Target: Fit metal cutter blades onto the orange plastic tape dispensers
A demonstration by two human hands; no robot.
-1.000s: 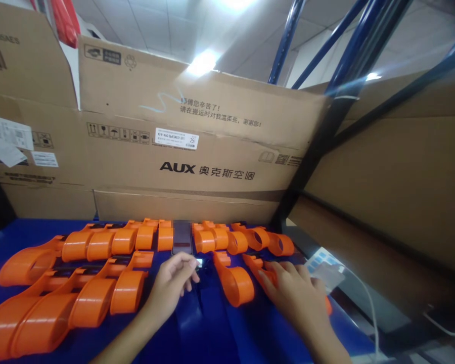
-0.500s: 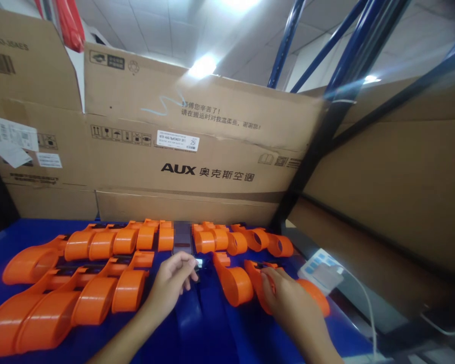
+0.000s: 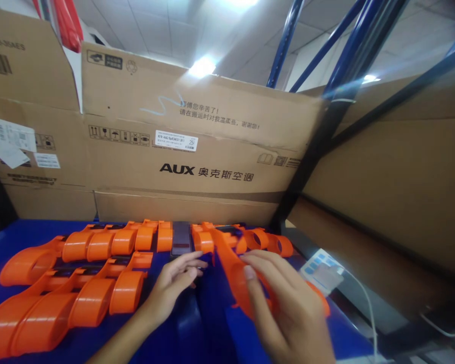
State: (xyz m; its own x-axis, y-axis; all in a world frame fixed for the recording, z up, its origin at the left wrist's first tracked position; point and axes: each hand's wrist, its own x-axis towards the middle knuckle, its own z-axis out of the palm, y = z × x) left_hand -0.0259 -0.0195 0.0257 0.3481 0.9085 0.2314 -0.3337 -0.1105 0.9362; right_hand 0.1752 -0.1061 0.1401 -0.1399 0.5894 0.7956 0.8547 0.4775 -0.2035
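Note:
Orange plastic pieces, each a wide ring with a flat arm, lie in rows on the blue surface. My right hand is closed on one orange ring piece, lifted and slanting up toward the back row; motion blurs it. My left hand is just left of it, fingers stretched forward and slightly apart, with nothing clearly held. Just beyond those fingertips stands a dark flat device between the two back groups. Left of my hand, a front-row ring piece lies nearest.
A large cardboard sheet walls off the back. At the right stand a dark rack post and a white box with blue marks, with a white cable running from it. More cardboard closes the right side.
My right hand has raised an orange ring piece from the front right row and brought it left. My left hand's fingers have opened from a pinch.

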